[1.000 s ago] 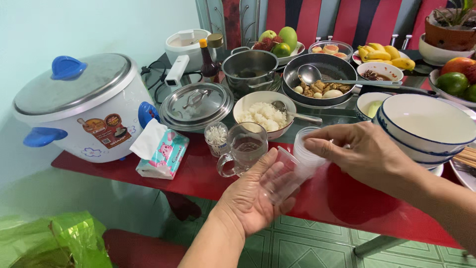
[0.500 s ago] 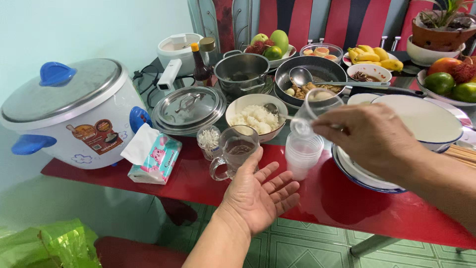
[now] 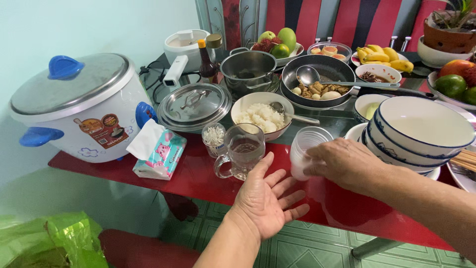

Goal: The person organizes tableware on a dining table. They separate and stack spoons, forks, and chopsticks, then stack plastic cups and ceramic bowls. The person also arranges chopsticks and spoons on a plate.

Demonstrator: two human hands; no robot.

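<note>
The stack of clear plastic cups stands on the red table, close to its near edge, and everything here is easiest placed from it. The right hand comes in from the right of the stack with its fingers curled against the stack's side, pressing it lightly. The left hand hovers in front of the stack and a little to its left, palm up, fingers spread and holding nothing, out past the table's edge over the green tiled floor.

Just left of the stack is a glass mug, and beyond that a small jar of toothpicks and a tissue pack. Further left sits the white rice cooker with blue handles, at the table's far-left end. Behind the stack is a bowl of rice with a spoon in it, and a steel lid. To the stack's right, touching range of the right wrist, rise stacked blue-rimmed bowls. The barest stretch of table lies in front of the stack and to its right, along the near edge. A pale green wall closes the left side.
</note>
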